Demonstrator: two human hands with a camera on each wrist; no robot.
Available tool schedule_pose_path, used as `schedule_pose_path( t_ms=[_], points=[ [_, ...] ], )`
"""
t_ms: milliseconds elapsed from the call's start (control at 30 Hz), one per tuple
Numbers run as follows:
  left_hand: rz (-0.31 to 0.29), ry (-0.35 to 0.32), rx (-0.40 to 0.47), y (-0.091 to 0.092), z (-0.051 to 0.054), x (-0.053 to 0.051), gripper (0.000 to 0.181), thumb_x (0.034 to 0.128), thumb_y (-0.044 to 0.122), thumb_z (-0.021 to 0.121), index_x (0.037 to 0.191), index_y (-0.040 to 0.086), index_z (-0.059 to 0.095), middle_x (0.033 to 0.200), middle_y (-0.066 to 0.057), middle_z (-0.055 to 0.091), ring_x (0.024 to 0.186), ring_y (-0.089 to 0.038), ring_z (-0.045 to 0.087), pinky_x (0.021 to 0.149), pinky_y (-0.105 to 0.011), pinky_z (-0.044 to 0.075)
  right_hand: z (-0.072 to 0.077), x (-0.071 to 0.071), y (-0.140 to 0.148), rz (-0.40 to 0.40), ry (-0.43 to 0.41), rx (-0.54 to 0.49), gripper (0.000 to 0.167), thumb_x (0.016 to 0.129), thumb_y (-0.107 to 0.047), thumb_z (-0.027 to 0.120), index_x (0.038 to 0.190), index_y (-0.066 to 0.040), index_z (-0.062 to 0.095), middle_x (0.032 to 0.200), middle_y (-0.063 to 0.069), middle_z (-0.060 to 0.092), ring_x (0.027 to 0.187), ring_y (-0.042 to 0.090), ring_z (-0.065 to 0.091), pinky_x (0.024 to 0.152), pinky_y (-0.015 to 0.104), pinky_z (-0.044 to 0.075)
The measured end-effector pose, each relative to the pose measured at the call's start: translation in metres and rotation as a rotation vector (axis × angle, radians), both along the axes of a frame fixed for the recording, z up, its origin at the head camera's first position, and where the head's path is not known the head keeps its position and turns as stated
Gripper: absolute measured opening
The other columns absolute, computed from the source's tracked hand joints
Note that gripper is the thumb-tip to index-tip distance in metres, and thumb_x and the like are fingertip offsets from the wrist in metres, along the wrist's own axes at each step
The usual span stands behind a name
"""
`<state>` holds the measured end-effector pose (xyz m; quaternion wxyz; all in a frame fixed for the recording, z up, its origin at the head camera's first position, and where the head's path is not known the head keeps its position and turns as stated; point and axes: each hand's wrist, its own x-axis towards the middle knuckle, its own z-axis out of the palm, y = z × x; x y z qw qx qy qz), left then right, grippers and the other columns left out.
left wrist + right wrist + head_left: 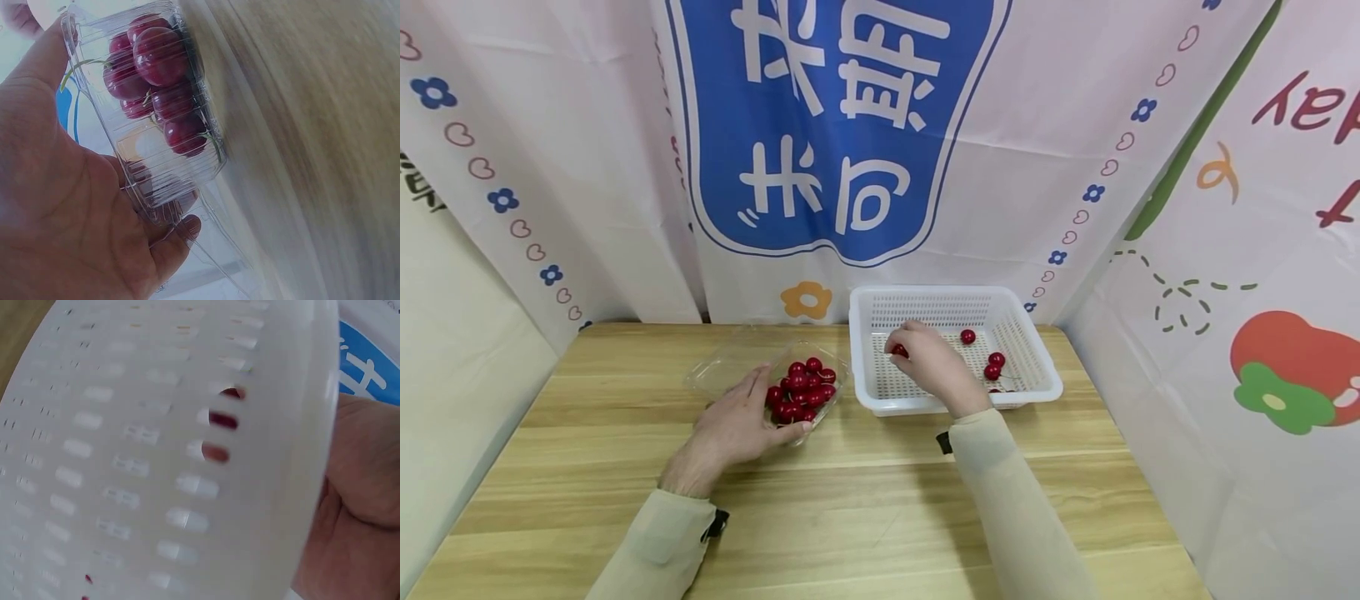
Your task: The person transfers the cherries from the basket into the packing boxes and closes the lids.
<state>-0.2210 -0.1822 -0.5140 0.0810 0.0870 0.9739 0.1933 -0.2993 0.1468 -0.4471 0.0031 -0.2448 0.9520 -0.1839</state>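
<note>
My left hand (733, 427) holds a clear plastic clamshell box (103, 119) at its near left side, thumb on one edge and fingers at the other. Dark red cherries (799, 385) fill much of this box, some with green stems in the left wrist view. The box's clear lid (718, 367) lies folded back at the far left. Inside the white plastic basket (862, 367), my right hand (934, 365) pinches a cherry (898, 351) by its fingertips. The basket wall (262, 487) hides most of that hand's fingers in the right wrist view.
Several loose cherries (995, 363) lie in the right part of the basket, one (967, 337) towards its back wall. Both containers stand on a wooden table (850, 517). A printed curtain (610, 208) hangs close behind the table's back edge and along the right.
</note>
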Motion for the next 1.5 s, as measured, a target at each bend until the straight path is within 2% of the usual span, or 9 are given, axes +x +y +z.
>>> schedule_pose_path(
  t_ms=[267,467,700,933,1300,1500],
  points=[
    [-0.002,-0.009,0.003,0.0,0.0,-0.001,0.141,0.096,0.089,0.075,0.182,-0.009,0.023,0.189,-0.039,0.029,0.169,-0.065,0.041,0.131,-0.082,0.046,0.004,0.005,-0.018,0.032,0.048,-0.04,0.017,0.112,-0.007,0.08,0.128,-0.008,0.085,0.129,0.011,0.078,0.123,0.029,0.077,0.116,0.045,0.066],
    [-0.006,-0.012,-0.001,0.0,0.001,-0.001,0.141,0.096,0.088,0.075,0.182,-0.01,0.023,0.188,-0.039,0.029,0.168,-0.065,0.043,0.13,-0.081,0.047,0.005,0.008,-0.032,0.089,0.077,-0.052,0.016,0.113,-0.008,0.079,0.127,-0.007,0.085,0.131,0.012,0.078,0.125,0.031,0.077,0.117,0.046,0.066],
    [-0.013,-0.004,-0.009,0.0,0.002,-0.002,0.141,0.0962,0.089,0.075,0.181,-0.011,0.024,0.188,-0.039,0.031,0.167,-0.065,0.044,0.129,-0.081,0.049,0.002,0.01,-0.054,0.154,0.099,-0.042,0.016,0.114,-0.008,0.077,0.128,-0.007,0.086,0.131,0.012,0.079,0.122,0.03,0.078,0.111,0.044,0.068],
    [-0.015,0.001,-0.003,0.0,0.002,-0.002,0.141,0.0961,0.089,0.075,0.181,-0.011,0.024,0.188,-0.039,0.031,0.167,-0.065,0.045,0.128,-0.082,0.05,-0.002,0.013,-0.076,0.205,0.124,0.051,0.019,0.115,-0.012,0.076,0.132,-0.012,0.085,0.137,0.006,0.08,0.129,0.026,0.078,0.117,0.039,0.066],
    [-0.016,-0.002,0.004,0.0,0.002,-0.001,0.142,0.0966,0.092,0.072,0.183,-0.01,0.022,0.188,-0.039,0.029,0.167,-0.066,0.044,0.128,-0.082,0.049,-0.009,0.015,-0.1,0.253,0.188,0.201,0.02,0.115,-0.013,0.075,0.13,-0.018,0.087,0.134,0.001,0.081,0.125,0.02,0.079,0.108,0.031,0.068],
    [-0.018,0.008,0.009,-0.001,0.001,-0.001,0.141,0.0968,0.091,0.073,0.183,-0.009,0.022,0.188,-0.038,0.03,0.167,-0.065,0.045,0.127,-0.081,0.05,-0.015,0.012,-0.111,0.266,0.21,0.341,0.022,0.114,-0.013,0.076,0.131,-0.021,0.087,0.133,0.001,0.081,0.12,0.018,0.08,0.104,0.029,0.069]
  ],
)
